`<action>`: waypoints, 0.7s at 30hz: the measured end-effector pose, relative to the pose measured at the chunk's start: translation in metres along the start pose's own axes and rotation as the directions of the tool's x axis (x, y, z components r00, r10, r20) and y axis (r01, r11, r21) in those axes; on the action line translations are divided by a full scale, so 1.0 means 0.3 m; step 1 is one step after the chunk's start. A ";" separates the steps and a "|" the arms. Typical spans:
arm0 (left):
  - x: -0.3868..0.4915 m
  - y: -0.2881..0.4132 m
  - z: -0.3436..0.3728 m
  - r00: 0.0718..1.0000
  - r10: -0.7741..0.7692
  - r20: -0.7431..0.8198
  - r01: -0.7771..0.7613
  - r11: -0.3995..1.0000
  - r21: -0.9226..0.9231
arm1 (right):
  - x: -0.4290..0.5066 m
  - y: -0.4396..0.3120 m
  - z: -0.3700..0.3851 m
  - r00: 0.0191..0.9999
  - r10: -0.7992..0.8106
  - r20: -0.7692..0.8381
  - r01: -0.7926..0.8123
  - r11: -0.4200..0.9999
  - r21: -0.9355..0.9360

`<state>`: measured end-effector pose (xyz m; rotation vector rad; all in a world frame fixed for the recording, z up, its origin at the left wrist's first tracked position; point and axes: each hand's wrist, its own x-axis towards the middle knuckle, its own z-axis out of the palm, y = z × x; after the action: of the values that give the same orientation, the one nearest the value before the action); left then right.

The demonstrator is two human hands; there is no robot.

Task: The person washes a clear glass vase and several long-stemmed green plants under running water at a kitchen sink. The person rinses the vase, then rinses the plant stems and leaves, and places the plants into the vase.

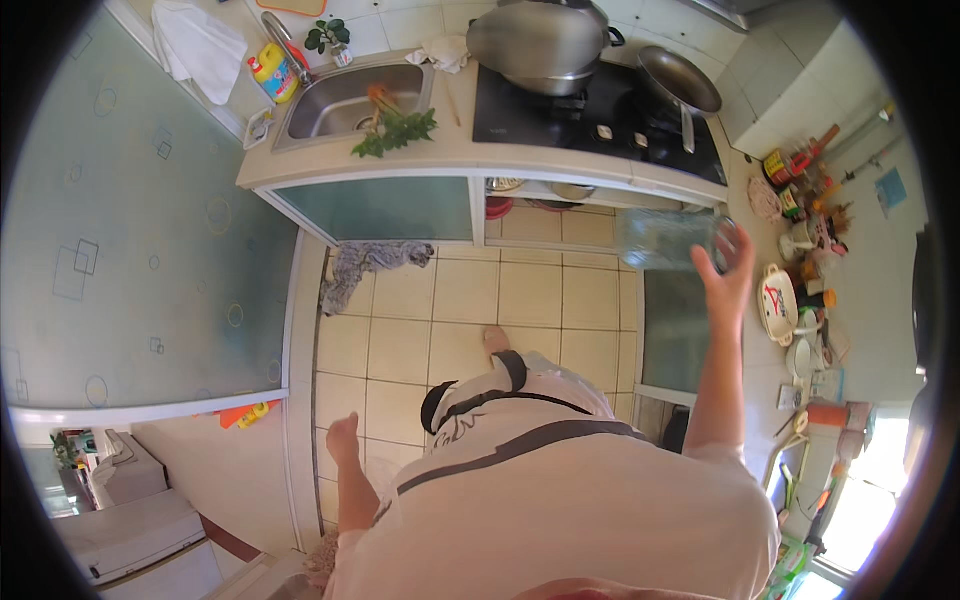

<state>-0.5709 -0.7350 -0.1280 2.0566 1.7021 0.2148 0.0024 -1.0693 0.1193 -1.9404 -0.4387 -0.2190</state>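
My right hand (726, 262) is closed round one end of a clear plastic container (661, 238), which lies on its side in the air before the cooktop's cabinet. Its far end looks blurred. My left hand (344, 441) hangs low over the tiled floor at the left; I see nothing in it, and its fingers are too small to make out. Leafy green stalks with reddish roots (397, 133) lie across the front rim of the steel sink (315, 112). On the black gas cooktop (510, 112) stand a large steel pot with a blurred lid (540, 45) and a frying pan (679, 79).
Bottles, bowls and a white oval dish (778, 304) crowd the right-hand counter. A yellow detergent bottle (274, 73) stands beside the faucet. A grey cloth (371, 262) lies on the floor by the sink cabinet. The cabinet under the cooktop stands partly open. A frosted glass panel (150, 225) borders the left.
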 end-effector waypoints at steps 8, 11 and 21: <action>-0.114 -0.215 -0.053 0.889 -0.459 -0.009 0.453 0.880 -0.145 | 0.446 -0.145 0.878 0.975 -0.064 0.211 0.054 0.997 0.056; -0.126 -0.329 -0.047 0.795 -0.605 0.049 0.606 0.796 -0.011 | 0.557 -0.117 1.148 0.976 -0.111 0.186 0.125 0.990 -0.064; 0.830 -0.600 -0.242 0.943 -0.329 -0.044 0.331 0.928 0.171 | 0.714 -0.009 1.562 0.999 0.043 -0.010 -0.044 0.938 -0.343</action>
<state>-0.7045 -0.4546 -0.1849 1.8477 2.1091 -0.0317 0.1743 -0.5964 0.0087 -2.2895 -0.3727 -0.2841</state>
